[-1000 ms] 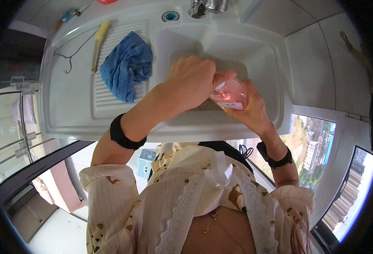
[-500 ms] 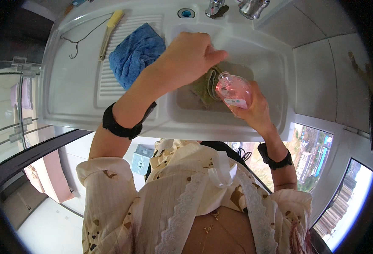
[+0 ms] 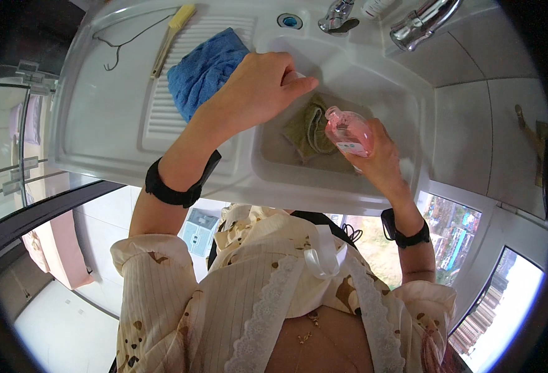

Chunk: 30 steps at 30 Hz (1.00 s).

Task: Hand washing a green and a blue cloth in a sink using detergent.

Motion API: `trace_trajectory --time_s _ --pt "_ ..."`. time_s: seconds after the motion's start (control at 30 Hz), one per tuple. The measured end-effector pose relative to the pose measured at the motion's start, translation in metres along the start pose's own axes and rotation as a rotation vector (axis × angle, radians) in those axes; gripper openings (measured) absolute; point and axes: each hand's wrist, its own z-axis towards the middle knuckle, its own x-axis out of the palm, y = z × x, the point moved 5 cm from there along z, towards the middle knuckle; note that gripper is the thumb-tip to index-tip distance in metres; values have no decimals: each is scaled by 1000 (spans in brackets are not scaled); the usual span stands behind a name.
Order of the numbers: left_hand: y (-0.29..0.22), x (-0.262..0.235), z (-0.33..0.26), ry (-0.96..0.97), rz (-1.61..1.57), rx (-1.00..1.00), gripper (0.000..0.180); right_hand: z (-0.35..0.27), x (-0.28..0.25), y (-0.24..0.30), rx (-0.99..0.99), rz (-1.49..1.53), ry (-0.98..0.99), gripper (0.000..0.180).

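Two grips at once!

Our right hand (image 3: 380, 155) wraps a clear, rounded, pink-filled bottle (image 3: 348, 132), tilted above the white sink basin (image 3: 358, 76); our left hand (image 3: 261, 82) seems to pinch something small and pale (image 3: 293, 77). We judge the bottle light, smooth, slippery when wet: hold it round the middle.

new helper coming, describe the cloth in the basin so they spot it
The white sink's basin is on its right. In it, left of the pink bottle in the right hand, lies an olive cloth. Its dull green sets it apart from the blue cloth outside.
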Motion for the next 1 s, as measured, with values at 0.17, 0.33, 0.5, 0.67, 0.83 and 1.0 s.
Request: trace_trajectory --time_s 0.17,0.33,0.5,0.67,0.83,1.0 --pt "8 -3 -4 -12 -39 -8 38 3 -2 9 -50 -70 5 51" --pt "14 -1 -4 -12 -59 -21 37 4 0 7 -89 -115 -15 52" --pt "16 1 -4 13 -65 -16 34 5 -1 3 -65 -109 -48 52" --pt "21 4 -3 42 -63 -43 31 10 -2 3 -41 -129 7 51" --pt "22 7 -1 78 -63 -61 30 12 1 -8 21 -91 4 56" --pt "24 15 5 47 -63 8 31 7 3 -18 45 -100 -99 55"
